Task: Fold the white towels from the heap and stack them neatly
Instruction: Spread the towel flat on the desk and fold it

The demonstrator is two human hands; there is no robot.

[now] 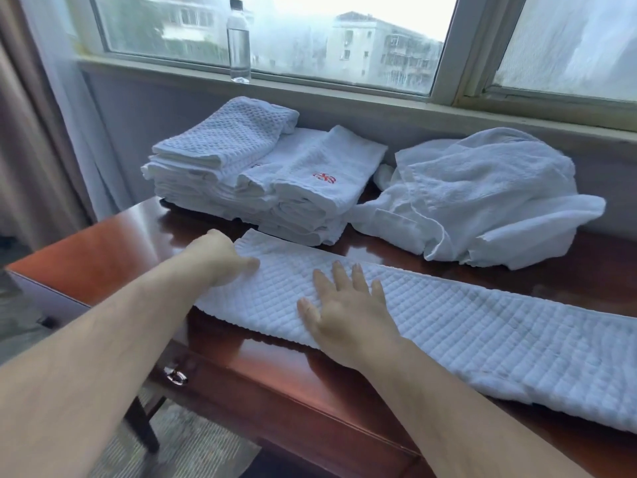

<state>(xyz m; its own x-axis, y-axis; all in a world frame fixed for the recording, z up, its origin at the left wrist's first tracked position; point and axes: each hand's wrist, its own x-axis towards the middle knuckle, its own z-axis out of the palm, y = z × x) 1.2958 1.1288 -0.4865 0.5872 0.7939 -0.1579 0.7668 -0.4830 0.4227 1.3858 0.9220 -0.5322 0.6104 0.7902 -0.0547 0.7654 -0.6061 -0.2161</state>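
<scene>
Drapery first: a brown curtain [20,139] hangs at the far left, beside a reddish polished wooden desk [103,243] under the window. The person's left hand [220,257] is curled at the left end of a long white waffle-weave towel [482,326]; its thumb lies on top, and it seems to be pinching that end. Behind it sits a stack of folded white towels [241,181], the front one marked in red. Above that, a clear plastic water bottle [238,39] stands on the sill.

The right hand [344,305] lies flat on the towel just right of the left hand, fingers straight and spread, pressing it onto the wood. The towel is already a narrow band, running along the front edge and out of sight on the right. Behind it, the rumpled heap of white towels [482,201] waits against the wall.

I'd judge the band light, soft and limp, likely to sag or skew if lifted by one corner and to slide on that glossy top. Better to take both corners of one end and carry them over, pinning the middle.
</scene>
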